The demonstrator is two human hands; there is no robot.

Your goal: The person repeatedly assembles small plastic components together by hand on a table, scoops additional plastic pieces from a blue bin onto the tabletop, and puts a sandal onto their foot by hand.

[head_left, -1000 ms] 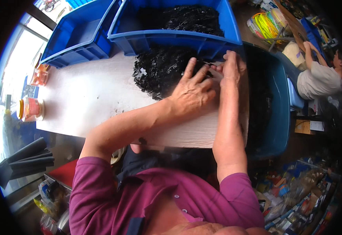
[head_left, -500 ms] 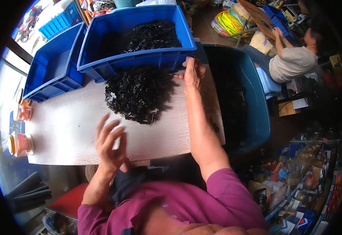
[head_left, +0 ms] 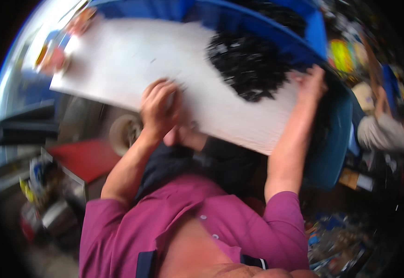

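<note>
A heap of small black plastic pieces (head_left: 250, 65) lies on the pale tabletop (head_left: 118, 55), against the front of a blue bin. My right hand (head_left: 311, 83) is at the heap's right side by the table's right edge, thumb and fingers drawn together. Whatever it may pinch is too blurred to make out. Over the table's front edge, my left hand (head_left: 159, 104) has its fingers curled inward. A few dark specks show by its fingertips, and motion blur hides what it may hold.
The blue bin (head_left: 315, 34) behind the heap holds more black pieces. A second blue bin (head_left: 146, 9) stands left of it. Two jars (head_left: 53, 60) (head_left: 81, 21) sit at the table's left end. A teal tub (head_left: 336, 139) is at the right, with a seated person (head_left: 385, 132) beyond.
The view has swung, so table and bins appear turned and shifted up and right. My left hand's spread fingers have curled in. My right hand stays beside the heap.
</note>
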